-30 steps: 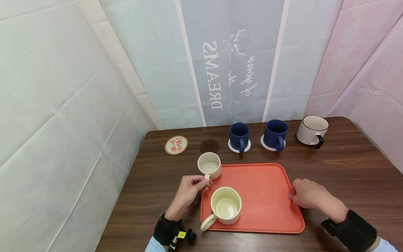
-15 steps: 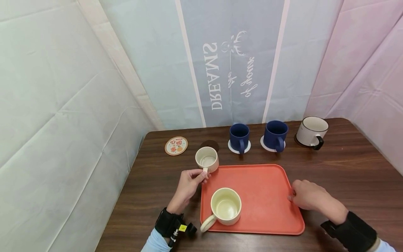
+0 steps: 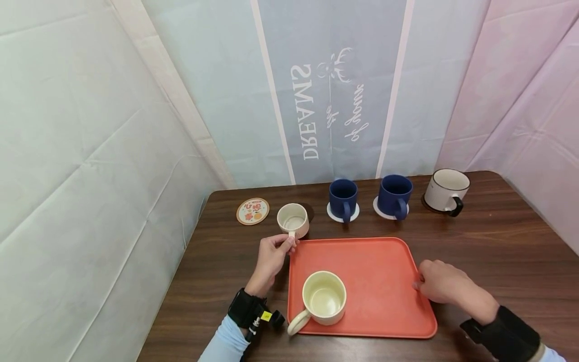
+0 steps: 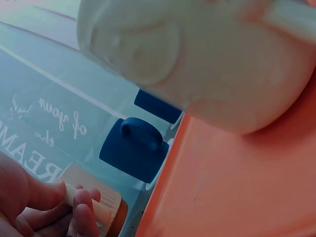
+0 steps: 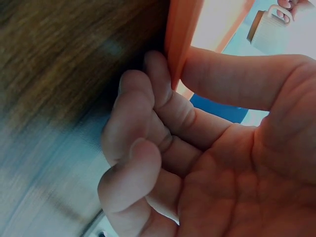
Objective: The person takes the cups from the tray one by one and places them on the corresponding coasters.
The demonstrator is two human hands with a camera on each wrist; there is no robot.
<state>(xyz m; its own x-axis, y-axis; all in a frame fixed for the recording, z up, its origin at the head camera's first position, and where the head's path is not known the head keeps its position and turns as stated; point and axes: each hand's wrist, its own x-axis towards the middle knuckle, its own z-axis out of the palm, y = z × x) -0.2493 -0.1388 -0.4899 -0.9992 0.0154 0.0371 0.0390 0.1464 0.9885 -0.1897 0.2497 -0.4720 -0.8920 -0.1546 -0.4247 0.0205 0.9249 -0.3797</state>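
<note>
My left hand pinches the handle of a small cream cup, just beyond the red tray's back left corner and in front of a dark brown coaster. In the left wrist view, thumb and fingers close on that handle. My right hand grips the right rim of the red tray; the right wrist view shows the rim between thumb and curled fingers. A larger pale yellow mug stands on the tray's front left, its handle reaching over the corner. Whether the cream cup touches the table is unclear.
Along the back of the wooden table two blue mugs stand on white coasters. A white mug with a black handle is on a dark coaster at right. A printed round coaster lies at back left. Cloth hangs behind.
My left hand has carried the cream cup away from me and slightly left, off the tray's back left corner to the brown coaster's near side. My right hand still grips the tray rim.
</note>
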